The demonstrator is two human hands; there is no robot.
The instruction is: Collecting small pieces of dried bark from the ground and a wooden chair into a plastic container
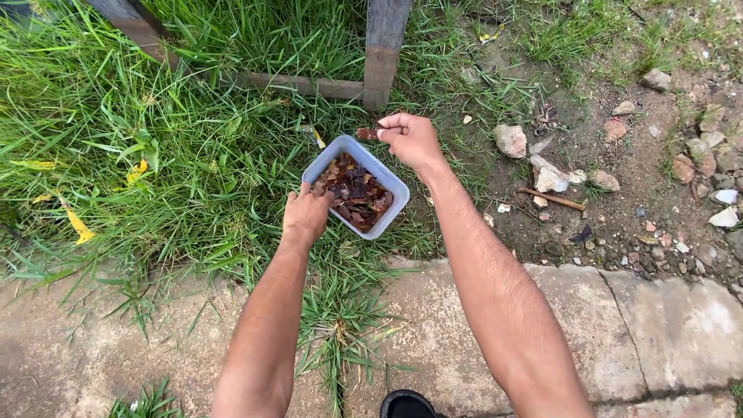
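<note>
A pale blue rectangular plastic tub (325, 158) sits in the grass, filled with brown dry leaves (357, 193). My left hand (306, 214) grips the tub's near left corner, fingers curled over the rim. My right hand (410, 139) hovers just above the tub's far corner, fingertips pinched on a small brown leaf piece (367, 133).
Tall grass (155, 147) spreads left, with yellow leaves in it. Wooden posts (383, 46) and a rail stand behind the tub. Bare dirt with stones (511, 139) and a stick (551, 199) lies right. A concrete curb (635, 325) runs along the bottom, my black shoe (406, 405) on it.
</note>
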